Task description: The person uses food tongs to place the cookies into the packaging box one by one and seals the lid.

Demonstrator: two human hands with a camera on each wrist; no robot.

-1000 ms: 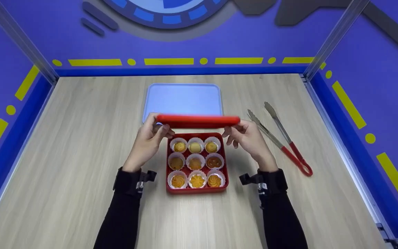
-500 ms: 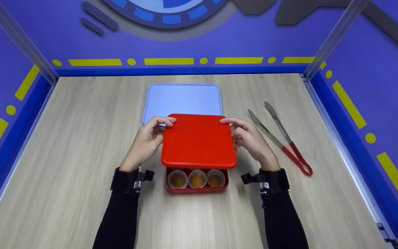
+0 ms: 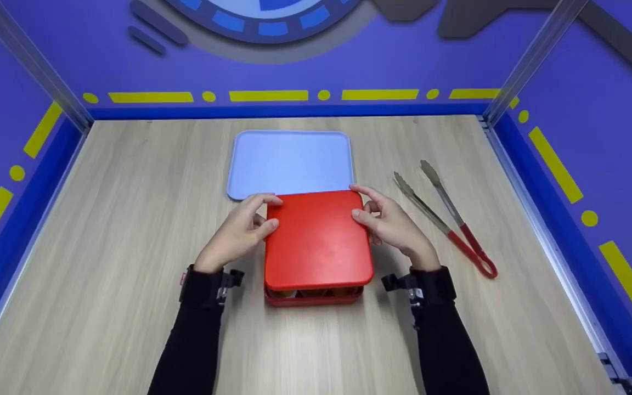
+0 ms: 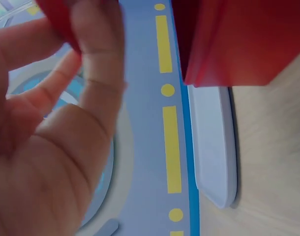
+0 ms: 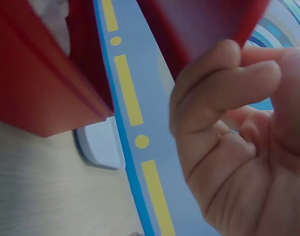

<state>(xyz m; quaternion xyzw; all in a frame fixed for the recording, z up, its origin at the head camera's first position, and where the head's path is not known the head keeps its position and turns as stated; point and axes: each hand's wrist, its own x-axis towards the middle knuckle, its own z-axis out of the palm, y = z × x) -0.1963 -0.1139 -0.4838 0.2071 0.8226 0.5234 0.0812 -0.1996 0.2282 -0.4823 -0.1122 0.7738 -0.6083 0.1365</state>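
Note:
A red square lid (image 3: 319, 241) is held over a darker red box (image 3: 314, 301), covering most of it in the head view. My left hand (image 3: 235, 235) grips the lid's left side near the far corner, thumb on top. On the opposite side my right hand (image 3: 397, 227) holds the lid's right edge, its thumb also on top. Both wrist views show a gap between the raised lid (image 5: 204, 24) and the box (image 5: 42, 93). Through the near gap only a bit of the cookies (image 3: 286, 294) shows; the others are hidden. A white paper cup (image 5: 56, 22) peeks out in the right wrist view.
Behind the lid lies a light blue tray (image 3: 291, 162), its near edge partly covered. Metal tongs (image 3: 447, 219) with red handles rest spread on the wooden table (image 3: 129, 219) to the right. Blue panels (image 3: 272, 77) border the table at the back and both sides.
The lid has tipped from nearly edge-on to flatter and come down toward me over the box, hiding the cookies. Both hands have kept hold of its sides, with thumbs now on top.

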